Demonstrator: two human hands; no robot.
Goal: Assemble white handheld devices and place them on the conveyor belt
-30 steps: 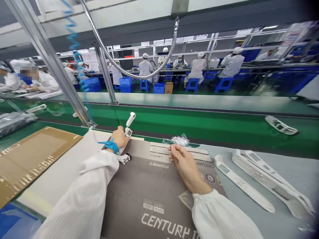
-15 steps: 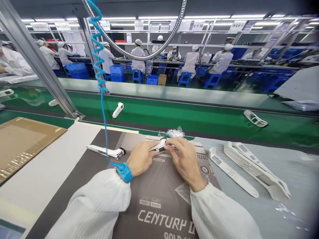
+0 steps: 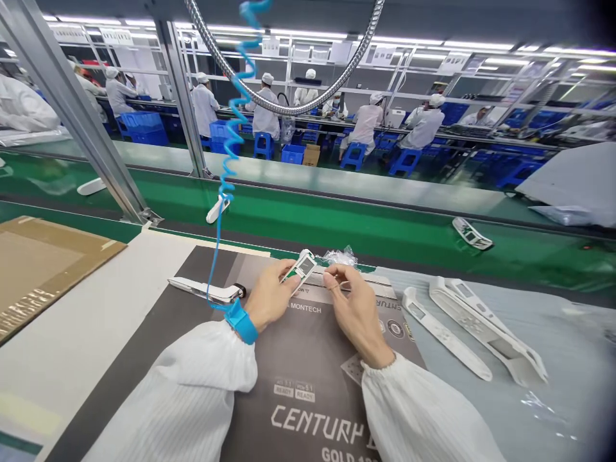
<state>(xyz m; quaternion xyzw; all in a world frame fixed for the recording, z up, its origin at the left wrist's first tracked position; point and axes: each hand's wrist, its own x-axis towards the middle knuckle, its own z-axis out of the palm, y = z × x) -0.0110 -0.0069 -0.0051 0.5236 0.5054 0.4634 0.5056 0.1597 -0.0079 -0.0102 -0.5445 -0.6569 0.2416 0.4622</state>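
My left hand (image 3: 270, 296) is closed around a white handheld device housing (image 3: 305, 263), raised with its small screen and green circuit board facing up. To its right, my right hand (image 3: 355, 309) is apart from the housing, thumb and forefinger pinched together. Something thin and pale shows at those fingertips, too small to name. Both hands are over a dark printed cardboard sheet (image 3: 293, 353). Left of them lies another white device (image 3: 206, 290) with a dark end. Crumpled clear plastic (image 3: 341, 258) sits just beyond my hands.
White shell parts (image 3: 486, 327) rest on a grey foam sheet at right. A green conveyor belt (image 3: 337, 221) carries several white pieces. A blue coiled cord (image 3: 233, 128) hangs down to my left wrist strap (image 3: 241, 322). Brown cardboard (image 3: 62, 256) lies at left. Co-workers sit beyond.
My left hand has tilted the housing up, so its screen and board now show. The right hand has drawn away from it, still pinched. Pieces on the belt have shifted left.
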